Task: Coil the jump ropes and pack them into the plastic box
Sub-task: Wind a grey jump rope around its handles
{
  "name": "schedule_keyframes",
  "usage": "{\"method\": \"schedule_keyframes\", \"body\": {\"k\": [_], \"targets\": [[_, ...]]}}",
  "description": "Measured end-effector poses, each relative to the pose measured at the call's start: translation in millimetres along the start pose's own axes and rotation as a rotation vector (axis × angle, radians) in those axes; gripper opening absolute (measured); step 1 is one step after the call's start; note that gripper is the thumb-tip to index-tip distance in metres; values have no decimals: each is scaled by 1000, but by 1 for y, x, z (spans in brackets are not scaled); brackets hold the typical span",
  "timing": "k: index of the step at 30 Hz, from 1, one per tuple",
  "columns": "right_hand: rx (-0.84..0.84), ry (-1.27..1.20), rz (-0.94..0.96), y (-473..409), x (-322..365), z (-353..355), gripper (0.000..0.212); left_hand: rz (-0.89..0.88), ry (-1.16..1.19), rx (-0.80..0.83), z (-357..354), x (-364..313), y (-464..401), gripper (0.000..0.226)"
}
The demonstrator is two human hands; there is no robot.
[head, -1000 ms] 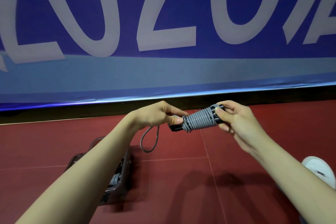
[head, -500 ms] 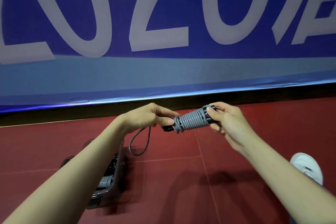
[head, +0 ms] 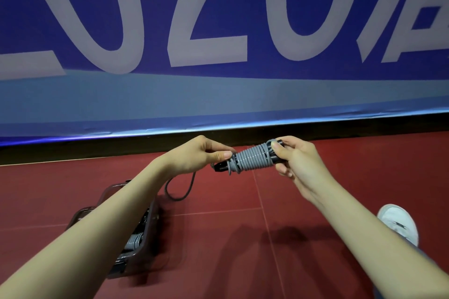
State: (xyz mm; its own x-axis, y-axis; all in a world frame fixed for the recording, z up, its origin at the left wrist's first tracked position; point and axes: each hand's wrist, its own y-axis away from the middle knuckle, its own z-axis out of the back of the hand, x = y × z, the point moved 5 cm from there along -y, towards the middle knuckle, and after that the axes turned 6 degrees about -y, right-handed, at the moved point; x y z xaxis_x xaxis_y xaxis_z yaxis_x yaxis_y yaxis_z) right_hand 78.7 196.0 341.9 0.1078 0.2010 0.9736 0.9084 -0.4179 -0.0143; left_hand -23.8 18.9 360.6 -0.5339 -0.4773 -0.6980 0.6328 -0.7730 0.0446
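While both arms reach forward above the red floor (head: 303,201), the jump rope (head: 252,158) is held in the air between the two hands, its grey cord wound in tight turns round the black handles. At the bundle's right end the right hand (head: 298,162) grips it, thumb pressed on top over the last turns and the other fingers curled beneath. At the bundle's left end the left hand (head: 201,155) pinches it with thumb and fingers closed, the black handle tip just showing below the thumb. Below that left pinch a loose loop of cord (head: 181,188) hangs free, dark against the floor, apart from the wound part. Well below and left of the grip sits the plastic box (head: 145,233), brown and see-through, on the floor; the left forearm crosses in front of it and hides most of its opening, so only its right wall and a strip of the inside show, where another coiled grey rope (head: 132,241) lies. Beyond the held rope rises a blue banner (head: 218,94) with large pale letters, its lower edge meeting a dark strip at the floor. Down to the right of the grip, past the right forearm, a white shoe (head: 398,223) rests on the floor.
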Motion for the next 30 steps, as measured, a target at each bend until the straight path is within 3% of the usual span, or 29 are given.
{"method": "schedule_keyframes", "body": {"k": [11, 20, 24, 30], "targets": [[6, 34, 29, -3, -8, -3, 10, 9, 40, 74, 0, 5, 4, 33], [46, 33, 11, -1, -7, -4, 12, -17, -22, -78, 6, 6, 1, 21], [130, 11, -2, 1, -1, -6, 9, -3, 70, -75, 10, 6, 4, 29], [243, -51, -2, 1, 5, -4, 10, -53, 323, -19, 1, 0, 9, 20]]}}
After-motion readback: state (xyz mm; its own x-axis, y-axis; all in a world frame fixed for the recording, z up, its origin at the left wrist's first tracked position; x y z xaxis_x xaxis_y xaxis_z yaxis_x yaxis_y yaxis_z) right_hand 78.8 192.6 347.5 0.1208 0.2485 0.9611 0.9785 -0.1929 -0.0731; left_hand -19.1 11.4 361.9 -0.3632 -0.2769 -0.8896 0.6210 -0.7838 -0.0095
